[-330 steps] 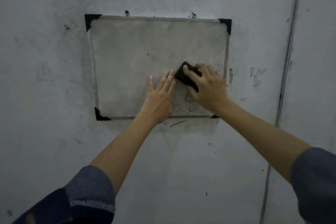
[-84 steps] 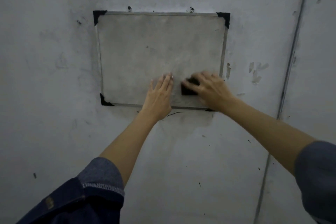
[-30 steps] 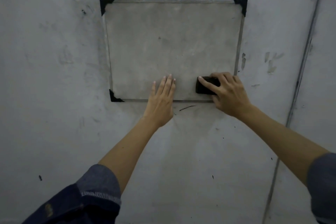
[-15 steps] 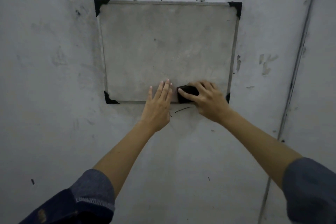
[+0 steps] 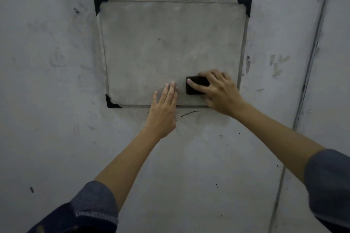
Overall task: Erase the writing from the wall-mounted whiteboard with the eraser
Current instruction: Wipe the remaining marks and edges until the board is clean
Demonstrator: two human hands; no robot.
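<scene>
The person stands close to the wall, both arms raised to the whiteboard. The right hand has its fingers curled over the black eraser and grips it against the board's lower right part, just above the bottom frame and a little in from the right edge. The left hand lies flat with straight fingers, palm on the wall below the frame and fingertips reaching onto the board just beside the eraser, holding nothing. The board looks grey and smudged all over; in this dim light I cannot make out any clear strokes left on it, so the job seems nearly done. To finish well, I would keep the eraser's face flat and pressed evenly, sweep in overlapping passes along the bottom strip and into the lower right corner now hidden behind the wrist, and let the left hand steady the board so it does not rock on its hangers. The eraser's long axis runs roughly level, left to right and parallel to the bottom frame, its free end pointing toward the left hand.
</scene>
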